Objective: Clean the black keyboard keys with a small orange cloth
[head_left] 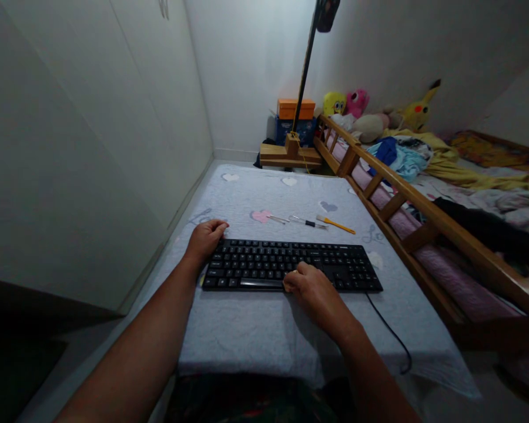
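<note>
A black computer keyboard (264, 258) lies flat on the cloth-covered table, its cable (390, 329) trailing off the lower right edge. My left hand (206, 239) is closed at the keyboard's upper left corner, thumb and fingers bent around that edge. Over the lower row, by the right end of the space bar, my right hand (312, 289) pinches a small tan piece (287, 283) whose kind is mostly hidden by the fingers. Beyond the keyboard lie thin white sticks (277, 219), a slim tool with a black grip (309, 223) and a yellow-handled brush (338, 224).
The table's pale cloth (247, 329) has heart prints. A wooden bed rail (392, 182) runs along the right side, with bedding and plush toys behind it. A white cabinet (92, 129) stands left. At the far end is a wooden stand (286, 154) with a tall pole.
</note>
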A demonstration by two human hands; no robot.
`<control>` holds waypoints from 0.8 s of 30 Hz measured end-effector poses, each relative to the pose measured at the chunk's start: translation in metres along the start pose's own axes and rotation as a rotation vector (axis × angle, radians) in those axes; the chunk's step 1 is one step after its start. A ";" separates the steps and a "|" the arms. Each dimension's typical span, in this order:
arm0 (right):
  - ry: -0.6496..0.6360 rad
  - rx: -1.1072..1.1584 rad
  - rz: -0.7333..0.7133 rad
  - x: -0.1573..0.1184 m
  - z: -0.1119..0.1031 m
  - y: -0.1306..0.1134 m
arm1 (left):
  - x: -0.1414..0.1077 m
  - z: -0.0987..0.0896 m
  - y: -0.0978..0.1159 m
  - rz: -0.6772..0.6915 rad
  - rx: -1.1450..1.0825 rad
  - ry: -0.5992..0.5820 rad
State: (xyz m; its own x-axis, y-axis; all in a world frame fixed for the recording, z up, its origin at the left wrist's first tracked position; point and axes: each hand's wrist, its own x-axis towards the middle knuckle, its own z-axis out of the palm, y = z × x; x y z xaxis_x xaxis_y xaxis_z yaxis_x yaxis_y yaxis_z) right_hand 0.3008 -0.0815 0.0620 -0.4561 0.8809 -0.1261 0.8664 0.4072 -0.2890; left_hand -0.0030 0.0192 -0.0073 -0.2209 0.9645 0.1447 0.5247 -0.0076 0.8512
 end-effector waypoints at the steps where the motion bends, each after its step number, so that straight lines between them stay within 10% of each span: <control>1: -0.003 0.007 0.008 -0.002 0.000 0.003 | 0.000 0.000 0.000 0.000 -0.002 0.001; 24: 0.007 0.045 0.139 -0.026 -0.014 0.067 | -0.002 -0.001 0.000 -0.022 0.010 0.003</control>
State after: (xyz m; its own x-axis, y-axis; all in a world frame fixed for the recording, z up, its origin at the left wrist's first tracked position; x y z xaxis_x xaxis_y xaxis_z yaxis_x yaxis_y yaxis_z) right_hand 0.3735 -0.0734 0.0595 -0.3310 0.9297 -0.1614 0.9110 0.2703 -0.3114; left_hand -0.0031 0.0172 -0.0069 -0.2352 0.9636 0.1274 0.5280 0.0167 0.8491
